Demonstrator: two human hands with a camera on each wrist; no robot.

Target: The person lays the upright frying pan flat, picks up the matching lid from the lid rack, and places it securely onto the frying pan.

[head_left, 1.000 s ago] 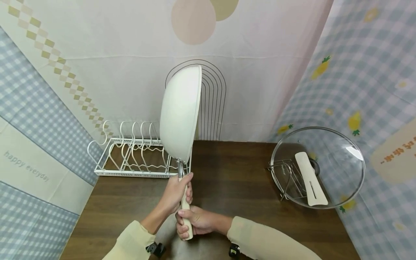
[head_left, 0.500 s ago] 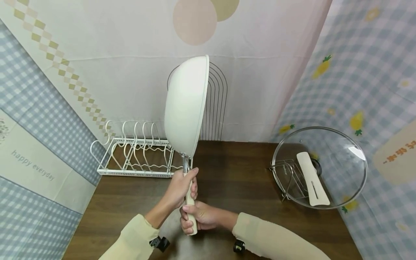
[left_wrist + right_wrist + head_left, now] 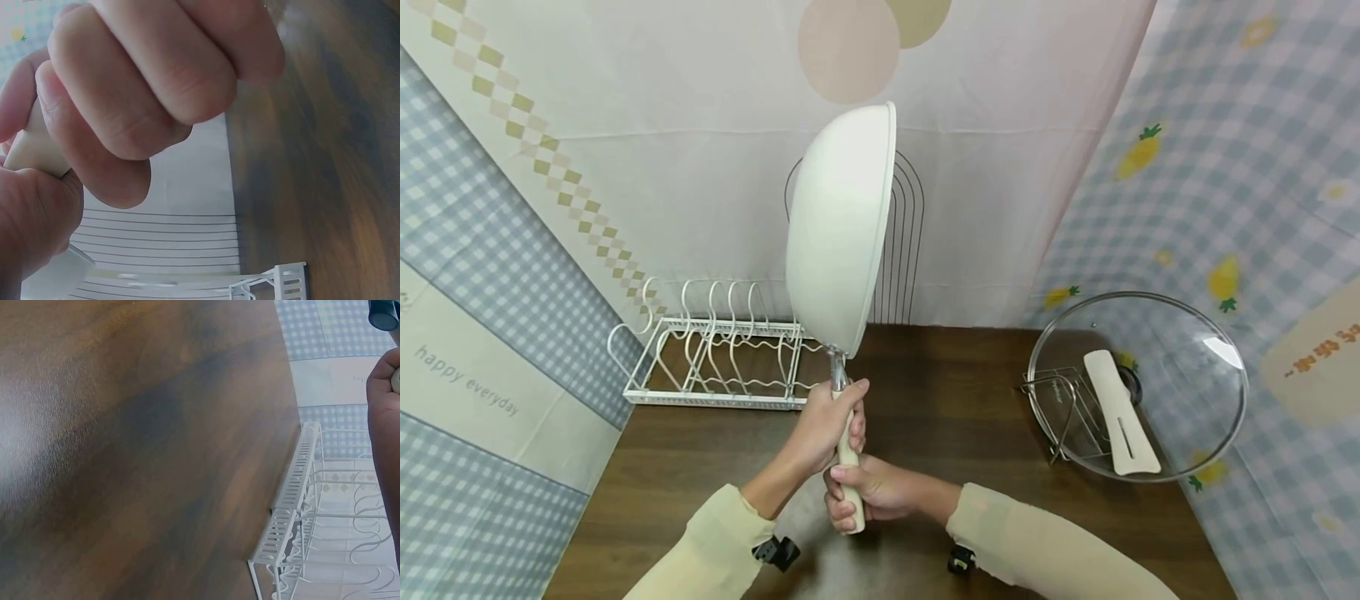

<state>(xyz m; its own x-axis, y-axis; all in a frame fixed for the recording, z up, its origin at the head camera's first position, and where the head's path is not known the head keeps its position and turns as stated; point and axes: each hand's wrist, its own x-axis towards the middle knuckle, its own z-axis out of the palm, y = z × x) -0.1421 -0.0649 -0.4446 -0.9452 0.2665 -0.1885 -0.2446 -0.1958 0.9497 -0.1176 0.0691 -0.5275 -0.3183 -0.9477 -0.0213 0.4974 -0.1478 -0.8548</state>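
White, deep, round-bodied pan (image 3: 838,233) with a short metal neck (image 3: 837,371) and a long cream handle (image 3: 847,454) is being held up at the centre of the head view, over a dark brown wood-grain tabletop (image 3: 947,400). Its rim is facing the person's right, its rounded outside is facing left, and its inside is staying out of sight. The left hand (image 3: 826,423) is gripping the handle just below the neck; the right hand (image 3: 880,490) is gripping it near the lower end, fingers curled round it. The left wrist view is showing the left hand's bent fingers and thumb closing round the handle at close range, with only a fragment of the pan at lower left. The right wrist view is catching a hand at its right edge, with the cream handle's end just visible, and is revealing the slotted side plates of a white wire dish rack (image 3: 715,402). In the head view, the pan is partly hiding that rack's right end. Only the head view is showing a round, clear glass lid (image 3: 1195,400) with a metal rim and a white, slotted, bar-shaped handle; a thin metal wire stand (image 3: 1067,415) is showing by its left edge.
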